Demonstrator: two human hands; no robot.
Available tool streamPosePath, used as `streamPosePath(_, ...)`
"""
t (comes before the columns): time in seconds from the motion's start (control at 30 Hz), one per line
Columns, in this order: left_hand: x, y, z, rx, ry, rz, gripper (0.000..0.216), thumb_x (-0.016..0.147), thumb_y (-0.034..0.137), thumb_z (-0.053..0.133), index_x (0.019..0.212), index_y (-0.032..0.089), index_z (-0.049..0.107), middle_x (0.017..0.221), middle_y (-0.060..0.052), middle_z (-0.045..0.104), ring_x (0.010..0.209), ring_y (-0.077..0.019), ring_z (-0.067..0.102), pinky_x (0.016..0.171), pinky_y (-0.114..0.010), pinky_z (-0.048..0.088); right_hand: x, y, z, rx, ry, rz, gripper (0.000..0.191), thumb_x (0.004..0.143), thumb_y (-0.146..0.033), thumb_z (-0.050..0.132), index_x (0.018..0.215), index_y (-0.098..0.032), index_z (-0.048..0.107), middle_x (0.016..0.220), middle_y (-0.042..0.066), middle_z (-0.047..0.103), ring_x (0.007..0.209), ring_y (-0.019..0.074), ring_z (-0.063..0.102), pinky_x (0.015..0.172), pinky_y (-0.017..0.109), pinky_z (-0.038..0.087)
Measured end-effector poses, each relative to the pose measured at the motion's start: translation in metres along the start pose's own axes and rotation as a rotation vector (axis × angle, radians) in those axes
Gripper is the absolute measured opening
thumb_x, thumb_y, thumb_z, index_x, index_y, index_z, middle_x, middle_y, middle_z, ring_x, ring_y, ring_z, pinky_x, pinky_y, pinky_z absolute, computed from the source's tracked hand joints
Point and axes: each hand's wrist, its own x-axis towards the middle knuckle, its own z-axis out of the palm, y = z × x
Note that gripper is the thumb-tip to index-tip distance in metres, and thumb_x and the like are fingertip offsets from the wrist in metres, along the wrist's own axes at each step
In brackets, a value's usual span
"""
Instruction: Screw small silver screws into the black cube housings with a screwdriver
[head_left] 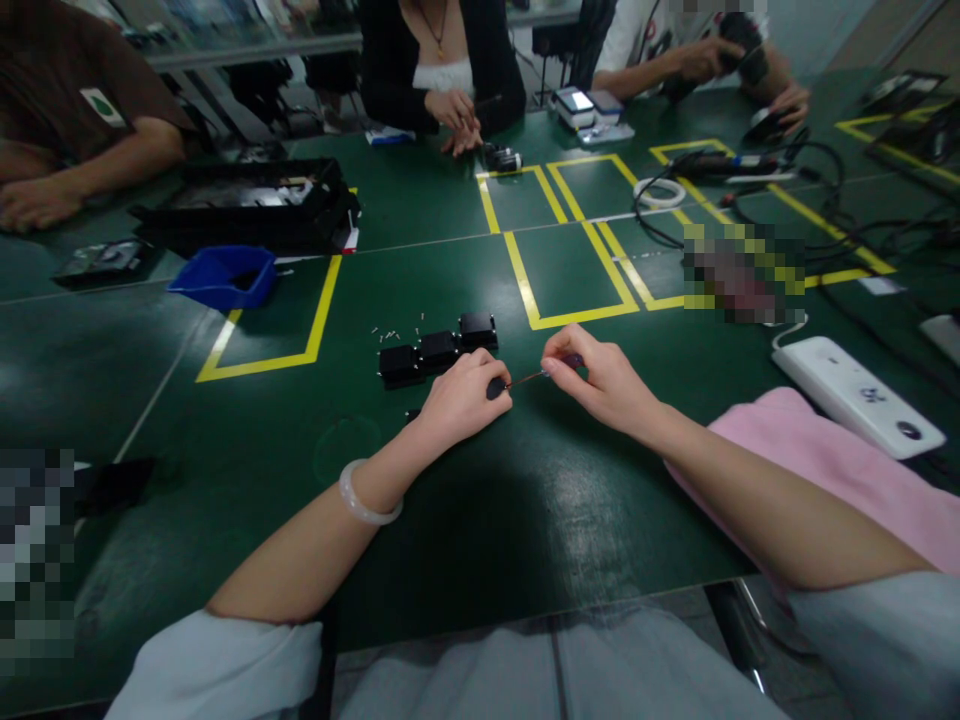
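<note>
Closest in, the near edge of the green counter [525,560] runs just in front of the person's lap, and a broad stretch of surface gives room between the forearms. The pink cloth [780,435] bunches under the right forearm, hemming that side. Now the hands: the left hand [466,396] curls round a small black part [496,388], right at mid-counter, while the right hand [604,378] pinches a slim screwdriver [574,360], its shaft reaching across to that part. Off right, the white box-shaped device [851,392] lies beyond the cloth. Just past the left knuckles, three black blocks [439,348] line up on a slant, tiny screws [388,336] scattered behind. Farther out, yellow tape [585,320] frames open green panels, the blue bin [214,278] overlaps a taped corner at left, and co-workers' arms rest along the far edge.
</note>
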Motion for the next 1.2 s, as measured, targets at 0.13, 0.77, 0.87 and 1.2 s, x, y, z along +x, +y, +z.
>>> streamPosePath(0.13, -0.0001, 0.0003, 0.0002, -0.004, -0.002, 0.005, 0.022, 0.085, 0.030, 0.053, 0.098, 0.022, 0.068, 0.110, -0.005, 0.062, 0.104, -0.0245, 0.060, 0.074, -0.036, 0.050, 0.0002, -0.0008, -0.0008, 0.008, -0.024, 0.022, 0.012, 0.097, -0.031, 0.050, 0.091, -0.021, 0.051, 0.073, 0.000, 0.061, 0.062, 0.0140, 0.059, 0.061, 0.026, 0.041)
streamPosePath(0.77, -0.0002, -0.0007, 0.0003, -0.001, -0.003, 0.008, 0.021, 0.085, 0.030, 0.052, 0.098, 0.022, 0.068, 0.110, -0.006, 0.062, 0.104, -0.0249, 0.059, 0.078, -0.036, 0.051, -0.0008, 0.0000, 0.0013, -0.017, 0.007, 0.007, 0.010, 0.093, -0.025, 0.051, 0.102, -0.022, 0.050, 0.087, 0.004, 0.065, 0.074, 0.0176, 0.064, 0.068, 0.029, 0.045)
streamPosePath(0.87, -0.0010, -0.0012, -0.0001, 0.000, -0.005, 0.013, 0.021, 0.086, 0.031, 0.052, 0.098, 0.022, 0.068, 0.110, -0.006, 0.062, 0.104, -0.0252, 0.059, 0.077, -0.036, 0.051, -0.0001, -0.0007, -0.0006, -0.048, -0.021, 0.018, 0.011, 0.096, -0.032, 0.051, 0.092, -0.022, 0.051, 0.077, 0.001, 0.061, 0.065, 0.0157, 0.059, 0.062, 0.027, 0.041)
streamPosePath(1.2, -0.0007, -0.0002, -0.0004, 0.002, -0.006, 0.007, 0.021, 0.086, 0.030, 0.053, 0.099, 0.022, 0.068, 0.111, -0.006, 0.062, 0.104, -0.0250, 0.059, 0.079, -0.036, 0.052, -0.0003, -0.0018, 0.0005, -0.024, -0.002, -0.006, 0.007, 0.094, -0.026, 0.051, 0.099, -0.021, 0.051, 0.085, 0.004, 0.065, 0.071, 0.0171, 0.062, 0.066, 0.029, 0.044)
